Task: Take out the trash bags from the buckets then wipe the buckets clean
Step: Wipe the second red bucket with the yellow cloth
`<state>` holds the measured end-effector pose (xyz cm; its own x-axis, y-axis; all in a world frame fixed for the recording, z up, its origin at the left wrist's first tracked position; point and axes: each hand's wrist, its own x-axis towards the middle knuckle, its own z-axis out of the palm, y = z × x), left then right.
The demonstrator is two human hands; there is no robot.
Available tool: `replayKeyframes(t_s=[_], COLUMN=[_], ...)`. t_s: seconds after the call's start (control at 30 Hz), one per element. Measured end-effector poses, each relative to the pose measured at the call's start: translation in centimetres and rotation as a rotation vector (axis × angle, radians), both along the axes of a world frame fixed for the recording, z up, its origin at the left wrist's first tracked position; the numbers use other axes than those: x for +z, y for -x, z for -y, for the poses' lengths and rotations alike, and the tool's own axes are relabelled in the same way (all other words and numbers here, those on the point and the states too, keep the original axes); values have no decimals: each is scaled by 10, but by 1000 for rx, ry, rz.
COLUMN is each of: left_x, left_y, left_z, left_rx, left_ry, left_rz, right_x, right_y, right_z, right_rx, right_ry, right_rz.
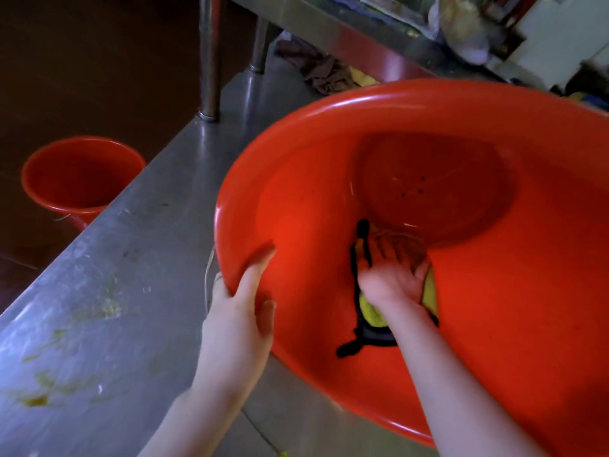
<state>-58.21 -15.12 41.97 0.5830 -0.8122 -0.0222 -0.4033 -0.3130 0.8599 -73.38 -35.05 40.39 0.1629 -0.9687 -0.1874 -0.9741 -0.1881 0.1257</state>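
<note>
Your left hand (240,311) clamps the tilted bucket (494,275) rim over the worktop (131,291); your right hand (392,275), spread flat, presses the cloth (370,312) inside.

Looks like a commercial kitchen back area. Long stainless steel table (131,258) with yellowish food smears (108,306) near left, steel posts (209,57) carrying a cluttered steel shelf (346,24) far right, rags (323,72) underneath, red bucket (79,179) on the dark floor (82,77) left.
</note>
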Motion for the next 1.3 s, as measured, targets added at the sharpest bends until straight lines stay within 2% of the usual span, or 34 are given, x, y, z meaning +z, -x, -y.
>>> replayKeyframes(t_s=[0.17,0.27,0.37,0.57,0.77,0.8,0.93,1.1,1.17,1.3], left_x=[-14,-23,-27,-30,-20,-15,19,56,58,39], left_y=[9,-1,-2,2,9,9,2,-41,-59,-67], left_z=[5,1,-6,-10,-22,-29,-50,-25,-13,-10], left_rx=[89,74,50,32,-2,-28,-36,116,114,27], left_ry=[22,36,49,86,85,54,-113,156,182,161], left_rz=[-28,-64,-47,-95,-158,-107,340,681,697,471], right_x=[-2,-6,-9,-13,-22,-21,-20,-18,-17,-18], right_y=[-35,-50,-54,-70,-75,-73,-70,-69,-66,-58], right_z=[-86,-131,-110,12,25,24,24,24,22,20], right_rx=[260,390,300,-86,-29,-14,8,50,78,142], right_ry=[-39,-14,-1,-25,-16,-15,-45,-44,-33,-31], right_rz=[268,326,318,329,325,329,324,271,268,207])
